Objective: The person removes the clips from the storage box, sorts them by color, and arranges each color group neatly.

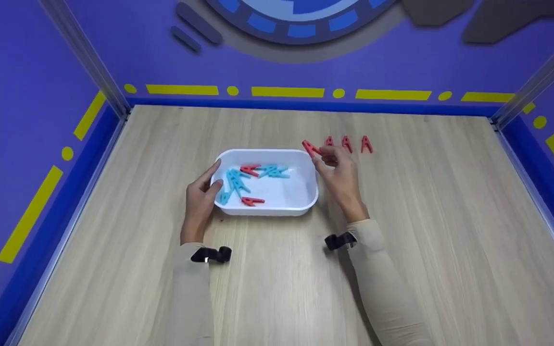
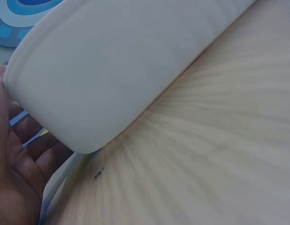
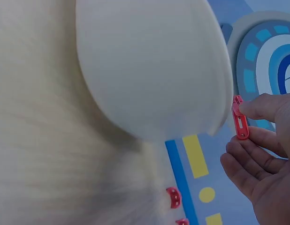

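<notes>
A white tray (image 1: 306, 199) (image 2: 112, 70) (image 3: 149, 70) sits mid-table and holds several blue clothespins (image 1: 234, 181) and two red clothespins (image 1: 252, 201). My left hand (image 1: 206, 188) (image 2: 13, 173) rests against the tray's left wall, fingers straight along it and palm facing the wall. My right hand (image 1: 319, 154) (image 3: 250, 124) hovers just past the tray's far right corner. It pinches a red clothespin (image 1: 310, 147) (image 3: 240, 123) between thumb and fingertips. Three more red clothespins (image 1: 346, 143) (image 3: 173, 197) stand in a row on the table just right of that hand.
The light wood table (image 1: 426, 216) is enclosed by purple walls with blue and yellow trim (image 1: 286, 91) at the back and both sides. Metal posts (image 1: 89, 57) stand in the two far corners.
</notes>
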Demonstrator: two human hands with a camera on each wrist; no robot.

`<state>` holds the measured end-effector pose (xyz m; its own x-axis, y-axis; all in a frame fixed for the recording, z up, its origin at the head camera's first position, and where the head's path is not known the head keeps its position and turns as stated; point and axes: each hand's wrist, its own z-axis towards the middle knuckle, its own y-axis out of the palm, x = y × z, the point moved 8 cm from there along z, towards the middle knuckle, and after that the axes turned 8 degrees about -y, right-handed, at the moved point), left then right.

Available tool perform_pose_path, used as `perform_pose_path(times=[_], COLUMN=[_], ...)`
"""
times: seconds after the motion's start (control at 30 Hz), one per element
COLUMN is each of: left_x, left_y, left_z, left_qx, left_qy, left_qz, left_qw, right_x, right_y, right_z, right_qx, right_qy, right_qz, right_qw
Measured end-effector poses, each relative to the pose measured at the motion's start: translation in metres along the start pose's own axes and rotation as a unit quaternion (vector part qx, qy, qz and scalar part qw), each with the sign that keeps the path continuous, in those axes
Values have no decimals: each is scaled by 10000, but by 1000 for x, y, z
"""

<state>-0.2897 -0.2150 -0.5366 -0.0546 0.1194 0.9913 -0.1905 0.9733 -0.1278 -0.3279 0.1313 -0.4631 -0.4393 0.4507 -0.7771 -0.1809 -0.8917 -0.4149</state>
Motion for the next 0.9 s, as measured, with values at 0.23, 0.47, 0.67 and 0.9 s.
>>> perform_pose_path(times=[0.23,0.47,0.67,0.9], left_x=[1,3,4,4], left_y=[0,-1,0,0], left_z=[-4,-3,-2,-2], left_qx=[44,106,109,75], left_qy=[124,165,192,210], left_qz=[85,141,182,168], left_qw=[9999,9997,9996,9996], right_x=[23,43,60,70], right_y=[-12,-21,-22,-21], right_z=[-3,-4,-6,-6], right_qx=[312,538,528,517], right_qy=[490,900,1181,1365], right_qz=[62,-158,-353,-544], right_qw=[9983,9944,9910,9878])
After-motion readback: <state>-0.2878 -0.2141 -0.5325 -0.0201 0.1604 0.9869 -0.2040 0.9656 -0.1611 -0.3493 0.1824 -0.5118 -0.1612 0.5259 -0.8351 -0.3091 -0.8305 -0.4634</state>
